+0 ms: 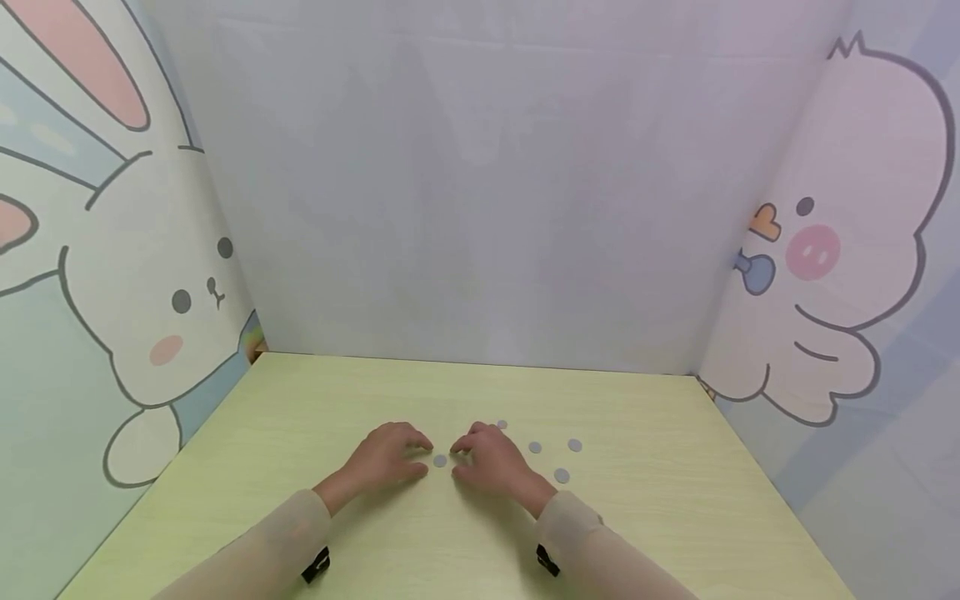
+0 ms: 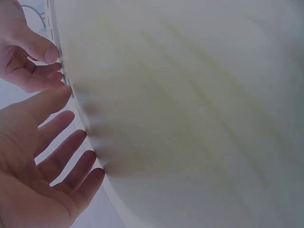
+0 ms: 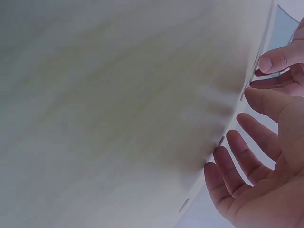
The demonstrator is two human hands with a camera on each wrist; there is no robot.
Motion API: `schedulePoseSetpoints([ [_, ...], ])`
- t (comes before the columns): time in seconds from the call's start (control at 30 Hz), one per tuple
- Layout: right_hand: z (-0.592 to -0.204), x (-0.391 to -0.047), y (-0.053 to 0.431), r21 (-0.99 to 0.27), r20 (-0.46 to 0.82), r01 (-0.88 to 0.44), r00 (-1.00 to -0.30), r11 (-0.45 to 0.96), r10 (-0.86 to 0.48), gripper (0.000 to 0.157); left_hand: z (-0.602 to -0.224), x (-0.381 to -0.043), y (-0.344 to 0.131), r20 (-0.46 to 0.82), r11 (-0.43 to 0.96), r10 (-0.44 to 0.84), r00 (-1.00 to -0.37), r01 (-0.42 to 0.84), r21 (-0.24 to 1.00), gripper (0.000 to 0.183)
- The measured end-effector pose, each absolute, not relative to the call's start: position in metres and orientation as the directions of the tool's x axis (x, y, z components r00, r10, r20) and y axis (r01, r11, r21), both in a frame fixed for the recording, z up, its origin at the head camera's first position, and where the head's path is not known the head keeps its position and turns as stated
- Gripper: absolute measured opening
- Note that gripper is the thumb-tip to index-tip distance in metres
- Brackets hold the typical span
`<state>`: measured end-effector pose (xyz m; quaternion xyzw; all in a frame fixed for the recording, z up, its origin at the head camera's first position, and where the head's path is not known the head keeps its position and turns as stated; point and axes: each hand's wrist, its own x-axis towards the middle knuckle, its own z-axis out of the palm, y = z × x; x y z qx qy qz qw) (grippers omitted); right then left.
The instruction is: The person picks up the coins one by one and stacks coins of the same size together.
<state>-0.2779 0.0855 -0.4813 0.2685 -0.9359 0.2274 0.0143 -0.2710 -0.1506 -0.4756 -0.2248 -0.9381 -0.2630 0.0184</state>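
A small round grey disc, coin-like [image 1: 440, 461], lies flat on the table [image 1: 360, 392] between the two hands. To its left is the left hand [image 1: 388, 456], thumb and fingers spread loosely and pointing at it. From the other side the right hand [image 1: 489, 457] faces it with fingers loosely bent. Neither hand holds anything. In the left wrist view the left fingertips [image 2: 97, 173] rest at the table surface. The right wrist view has the right hand [image 3: 266, 166] with spread fingers low over the table. Whether either hand touches the disc cannot be told.
Several more grey discs lie right of the right hand, including a near one [image 1: 562, 476], a far one [image 1: 574, 445] and one [image 1: 502, 424] just beyond its knuckles. A pale curtain [image 1: 480, 200] stands behind the table, with cartoon-printed panels at both sides.
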Motion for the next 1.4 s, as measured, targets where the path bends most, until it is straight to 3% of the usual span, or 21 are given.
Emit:
schedulePoseSetpoints([
  [0.3,-0.48,-0.278,0.077,-0.371,0.164,-0.535,-0.842,0.759,-0.514,0.021,-0.471,-0.269,-0.148,0.186,0.753,0.438,-0.879,0.472,0.459,0.021],
  [1.4,-0.481,-0.28,0.061,-0.429,0.19,-0.496,-0.867,0.755,-0.461,0.005,-0.481,-0.276,-0.146,0.226,0.734,0.452,-0.863,0.504,0.455,0.006],
])
